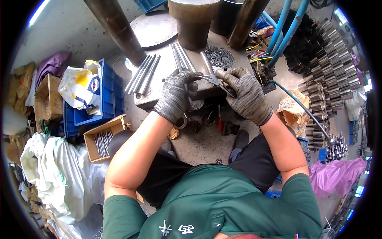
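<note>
In my right hand (247, 96), in a grey striped work glove, is a pair of metal pliers (213, 79). The handles run back into the palm and the slim jaws point left. My left hand (175, 95), gloved alike, has its fingertips pinched together at the jaw tips; whatever small thing lies between them is hidden. Both hands hover above the front edge of the metal worktable (153, 98). Beyond the left hand lie several steel rods (146, 73), with another rod group (182, 56) beside them. A heap of small dark metal rings (219, 57) sits past the pliers.
Thick brown posts (119, 30) and a heavy round metal block (193, 24) rise at the back. A blue crate (109, 93) and a carton of thin rods (104, 139) stand at left. Stacked metal cylinders (334, 59) and a teal hose (304, 108) occupy the right.
</note>
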A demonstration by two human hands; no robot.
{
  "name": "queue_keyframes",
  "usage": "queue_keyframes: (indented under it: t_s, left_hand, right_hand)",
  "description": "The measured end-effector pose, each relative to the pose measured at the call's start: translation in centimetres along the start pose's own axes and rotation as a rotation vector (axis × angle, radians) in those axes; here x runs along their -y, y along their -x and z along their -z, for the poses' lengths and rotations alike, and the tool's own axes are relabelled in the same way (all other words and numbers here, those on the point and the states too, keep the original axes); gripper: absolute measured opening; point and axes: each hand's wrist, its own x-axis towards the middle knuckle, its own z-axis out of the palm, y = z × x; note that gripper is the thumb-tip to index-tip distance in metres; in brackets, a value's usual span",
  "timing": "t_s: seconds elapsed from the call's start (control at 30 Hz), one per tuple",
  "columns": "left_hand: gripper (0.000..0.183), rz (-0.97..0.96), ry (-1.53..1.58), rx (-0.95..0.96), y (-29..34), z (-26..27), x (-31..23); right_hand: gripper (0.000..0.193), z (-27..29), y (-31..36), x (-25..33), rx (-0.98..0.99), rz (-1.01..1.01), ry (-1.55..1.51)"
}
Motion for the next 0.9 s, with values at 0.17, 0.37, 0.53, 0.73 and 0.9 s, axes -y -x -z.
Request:
queue_keyframes:
  t_s: [0.17,0.37,0.53,0.73,0.9]
  left_hand:
    - [0.013,-0.034,-0.004,0.027,0.18,-0.04,0.19]
    - [0.013,-0.027,-0.011,0.034,0.06,0.01,0.24]
    - [0.017,0.034,-0.028,0.033,0.16,0.01,-0.2]
    - [0.005,-0.05,-0.023,0.036,-0.13,0.14,0.43]
    - [0.009,-0.106,-0.16,0.07,0.1,0.54,0.38]
  right_hand:
    - [0.059,0.22,-0.19,0.14,0.012,-0.003,0.04]
    - [0.061,0.22,-0.25,-0.33,0.028,0.019,0.095]
    - [0.064,0.33,-0.14,-0.38,0.031,0.009,0.069]
    - [0.062,0.16,-0.18,-0.32,0.052,-0.005,0.072]
    - [0.057,0.31,-0.26,-0.35,0.047,0.026,0.083]
